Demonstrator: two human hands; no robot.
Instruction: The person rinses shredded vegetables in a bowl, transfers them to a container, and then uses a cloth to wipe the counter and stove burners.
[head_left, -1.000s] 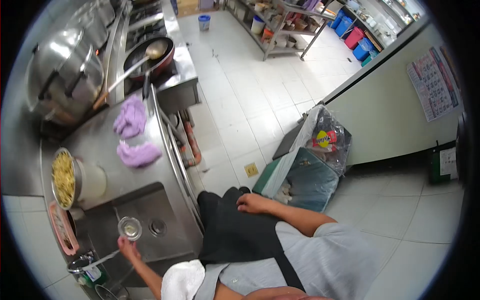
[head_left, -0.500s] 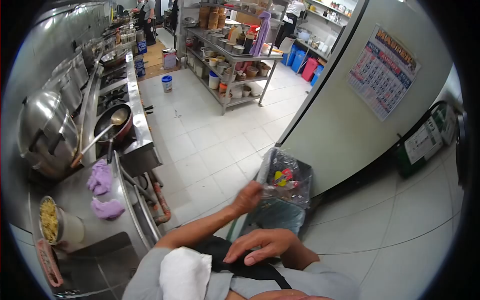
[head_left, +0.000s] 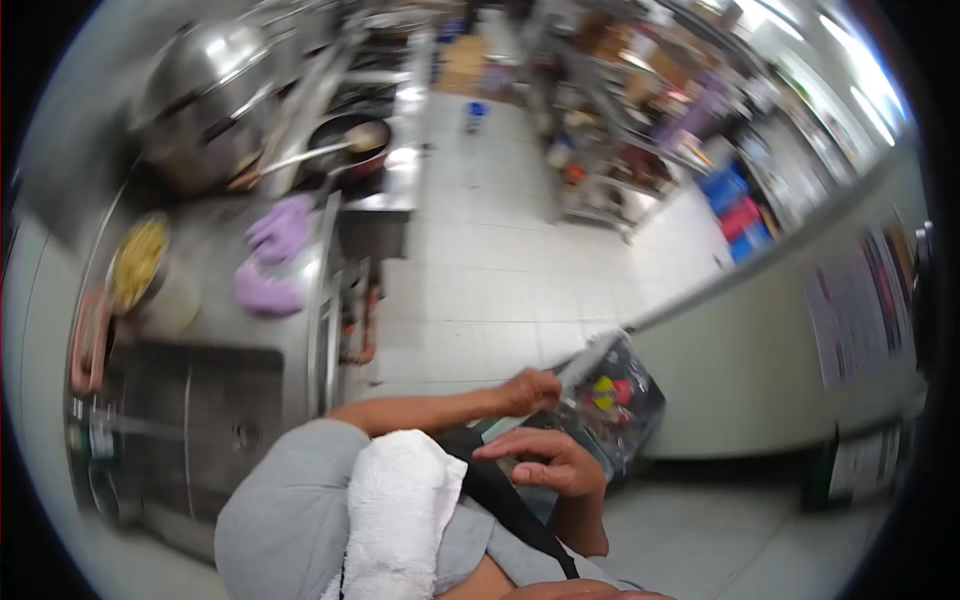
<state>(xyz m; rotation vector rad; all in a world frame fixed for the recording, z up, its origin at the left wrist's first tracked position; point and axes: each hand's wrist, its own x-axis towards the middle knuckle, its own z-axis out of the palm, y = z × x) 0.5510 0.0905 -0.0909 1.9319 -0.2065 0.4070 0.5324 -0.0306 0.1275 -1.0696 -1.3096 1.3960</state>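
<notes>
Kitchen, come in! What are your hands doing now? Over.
Left hand at the bin bag rim, grip unclear. Right hand open against the apron. White towel over the shoulder. Nothing between hands and bin.

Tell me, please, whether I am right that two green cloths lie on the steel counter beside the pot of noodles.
Not quite: the two cloths are purple, not green, as the head view shows. They do lie on the steel counter beside the pot of noodles.

The left arm is extending across the body, forearm nearly level, with the left hand [head_left: 527,391] closing its fingers in a loose grip ahead of the torso. The right hand [head_left: 548,461] is resting just below it, palm down, fingers slightly curled, wrist bending toward the chest.
</notes>
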